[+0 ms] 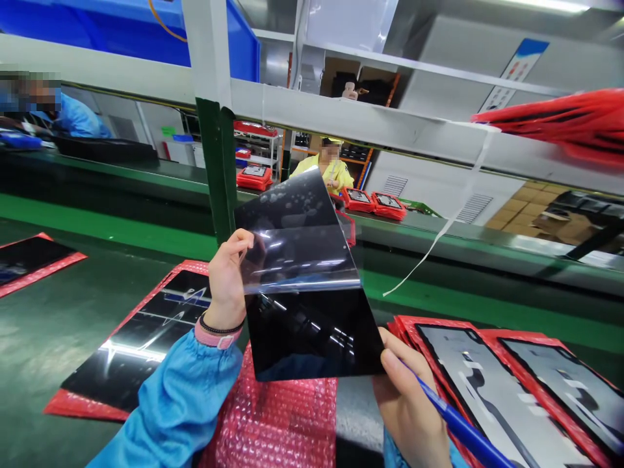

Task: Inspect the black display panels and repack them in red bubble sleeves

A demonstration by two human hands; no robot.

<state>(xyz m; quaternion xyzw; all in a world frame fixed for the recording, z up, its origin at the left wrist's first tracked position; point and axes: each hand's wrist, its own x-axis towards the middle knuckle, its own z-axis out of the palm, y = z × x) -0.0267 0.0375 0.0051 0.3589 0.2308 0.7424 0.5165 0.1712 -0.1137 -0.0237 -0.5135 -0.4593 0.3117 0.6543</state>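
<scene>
- From here, the step in hand looks like working a clear film [302,259] on the face of a glossy black panel [312,335]; whether it is coming off or going on, I cannot tell.
- The panel is held up, tilted, above the counter [29,351] and over a sheet of red bubble wrap [287,426].
- The left hand [227,279] is closed in a pinch on the film at the panel's left edge.
- The right hand [409,393] grips the panel's lower right corner between thumb and fingers, with a blue pen-like tool [455,419] lying along it.
- Below the film's bright curled edge the panel's face is bare and shiny; the upper part shows pale blotches.
- As I judge it, the next move calls for an even draw from the left hand while the right keeps the corner steady.
- Another dark panel [146,344] lies on red wrap to the left; grey-backed panels [492,390] lie on red wrap to the right.
</scene>
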